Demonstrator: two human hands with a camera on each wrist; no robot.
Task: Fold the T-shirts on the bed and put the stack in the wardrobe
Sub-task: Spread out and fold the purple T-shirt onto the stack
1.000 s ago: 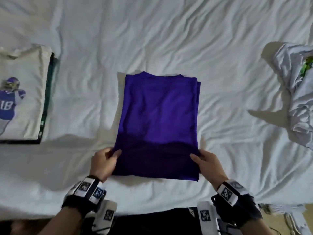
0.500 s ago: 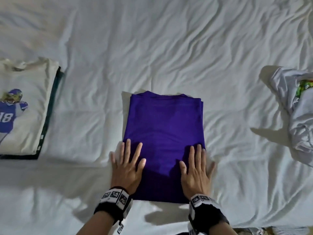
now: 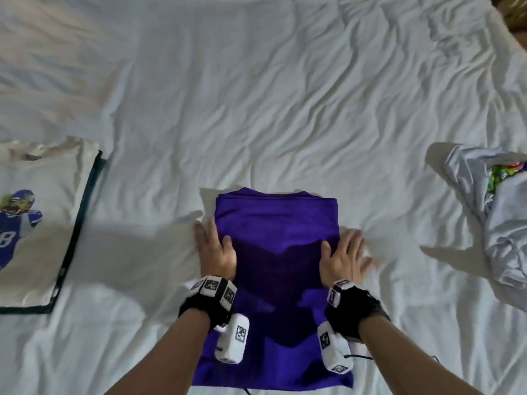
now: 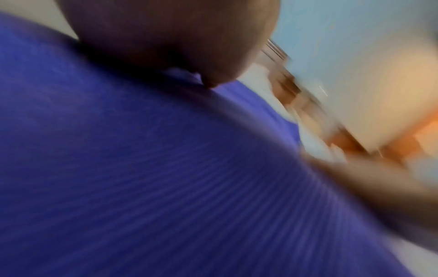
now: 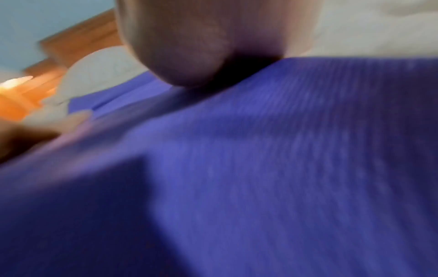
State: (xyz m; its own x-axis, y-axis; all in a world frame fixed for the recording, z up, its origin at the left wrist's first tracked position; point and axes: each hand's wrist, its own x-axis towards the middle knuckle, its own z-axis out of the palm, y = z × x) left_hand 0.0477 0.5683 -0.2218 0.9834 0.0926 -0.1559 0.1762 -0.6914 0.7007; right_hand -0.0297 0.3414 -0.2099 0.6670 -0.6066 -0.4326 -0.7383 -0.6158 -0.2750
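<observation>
A folded purple T-shirt (image 3: 276, 252) lies flat on the white bed sheet (image 3: 256, 109), straight in front of me. My left hand (image 3: 215, 249) lies flat with straight fingers over the shirt's left edge. My right hand (image 3: 346, 253) lies flat the same way over its right edge. Both wrist views are blurred and filled with purple fabric (image 4: 166, 178) (image 5: 260, 178), with the heel of a palm at the top. At the far left sits a folded white T-shirt with a football player print (image 3: 37, 212), on top of a dark folded garment (image 3: 64, 269).
A crumpled white T-shirt with a colourful print (image 3: 496, 220) lies at the right edge of the bed. A wooden surface (image 3: 513, 12) shows at the top right corner. Wrinkled sheet stretches beyond the purple shirt.
My hands let go of the shirt's near corners, laid flat on it, then slid outward and away from me to its left and right edges.
</observation>
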